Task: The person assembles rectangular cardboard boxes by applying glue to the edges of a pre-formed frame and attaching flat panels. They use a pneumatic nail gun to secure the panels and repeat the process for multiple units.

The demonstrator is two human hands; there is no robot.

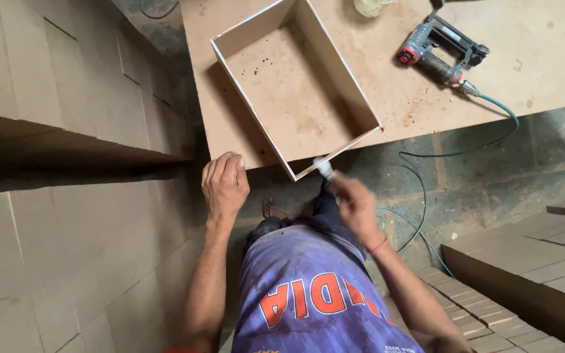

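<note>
Left hand [225, 185]: knuckles up, fingers curled down, resting at the near edge of the desk [537, 52]; it grasps nothing that shows.
Right hand [354, 201]: blurred by motion, fingers closed round a small pale object [324, 168] (too smeared to say what kind) whose tip sits just at the near corner of the box.
Box [295, 85]: an open, shallow wooden frame box with pale edges, lying on the desk just beyond both hands, its near corner jutting past the desk edge between them.
Nail gun [441, 47]: grey and red pneumatic tool, lying on the desk well beyond the right hand, apart from the box.
Hose [426, 196]: green air line running from the nail gun off the desk and down to the floor past the right hand.
Board stacks [67, 85]: cut brown panels piled outward of the left hand; more panels [524, 261] lie outward of the right hand.
</note>
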